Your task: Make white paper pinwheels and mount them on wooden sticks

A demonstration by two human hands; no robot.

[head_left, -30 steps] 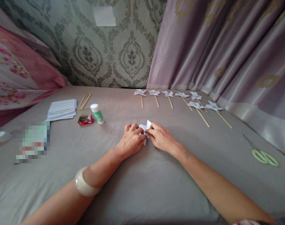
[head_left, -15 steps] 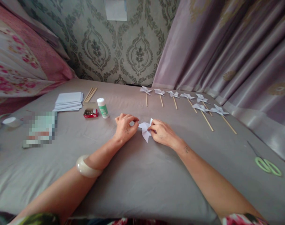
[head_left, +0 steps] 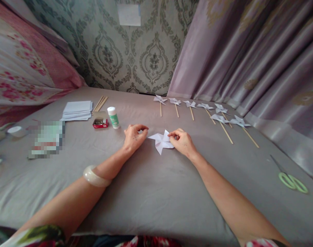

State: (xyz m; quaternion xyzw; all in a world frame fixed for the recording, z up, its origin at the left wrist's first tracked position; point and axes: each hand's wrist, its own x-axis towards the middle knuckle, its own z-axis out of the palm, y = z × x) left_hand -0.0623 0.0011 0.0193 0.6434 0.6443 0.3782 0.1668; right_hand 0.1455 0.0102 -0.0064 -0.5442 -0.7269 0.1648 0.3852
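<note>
A white paper pinwheel [head_left: 161, 142] with folded blades lies on the cloth between my hands. My right hand [head_left: 182, 142] is closed at its right side, with thumb and fingertips pinching a blade. Just past the tip of the left blade is my left hand [head_left: 135, 138], its thumb and forefinger drawn together in a pinch. Whether something small sits in that pinch is too fine to see. A glue stick [head_left: 113, 118] with a white cap stands upright behind my left hand, beside a small open red box [head_left: 100, 125] of metal pieces.
Several finished pinwheels on sticks [head_left: 192, 104] lie in a row at the back right. Green-handled scissors [head_left: 291, 181] rest at the right. Back left are a stack of white paper [head_left: 77, 110] and loose wooden sticks [head_left: 100, 103]. A white round lid [head_left: 16, 131] lies farther left.
Both hands have moved apart slightly, the left one leftward and the right one rightward. More of the pinwheel now shows between them.
</note>
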